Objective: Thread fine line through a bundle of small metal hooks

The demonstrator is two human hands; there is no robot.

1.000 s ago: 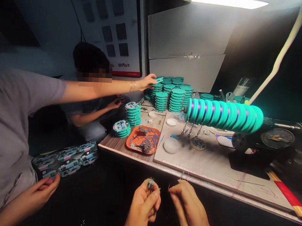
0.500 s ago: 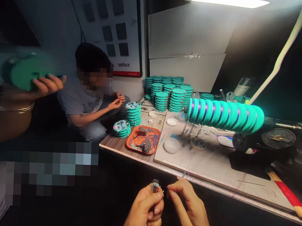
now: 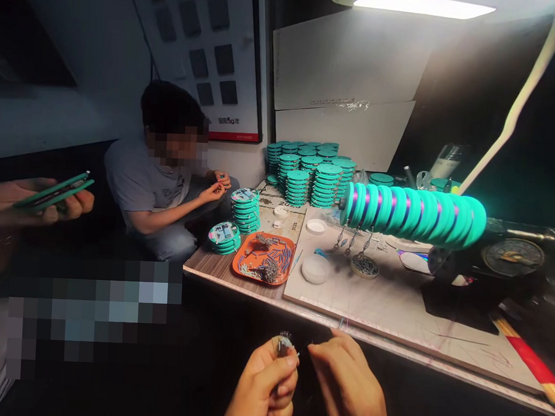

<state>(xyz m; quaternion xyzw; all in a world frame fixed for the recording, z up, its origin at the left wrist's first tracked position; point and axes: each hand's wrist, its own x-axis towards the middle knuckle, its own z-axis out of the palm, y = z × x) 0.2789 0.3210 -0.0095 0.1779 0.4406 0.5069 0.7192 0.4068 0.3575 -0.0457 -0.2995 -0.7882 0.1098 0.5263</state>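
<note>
At the bottom centre, my left hand is closed round a small bundle of thin metallic pieces, whose tips stick up above the thumb. Just to the right is my right hand, its thumb and forefinger pinched near the bundle without touching it; what they hold is too small to name. A small beaded piece shows just above the right knuckles. Beyond the hands, a row of turquoise spools sits on a machine's shaft, with metal swivels hanging from it.
An orange tray of small parts lies on the table, near stacked turquoise spools. A round dish stands beside it. One person crouches at left; another person's hand holds a turquoise spool.
The other person's spool at far left has come down and tilted nearly flat. My right hand's fingers have drawn closer together; my left hand has hardly moved.
</note>
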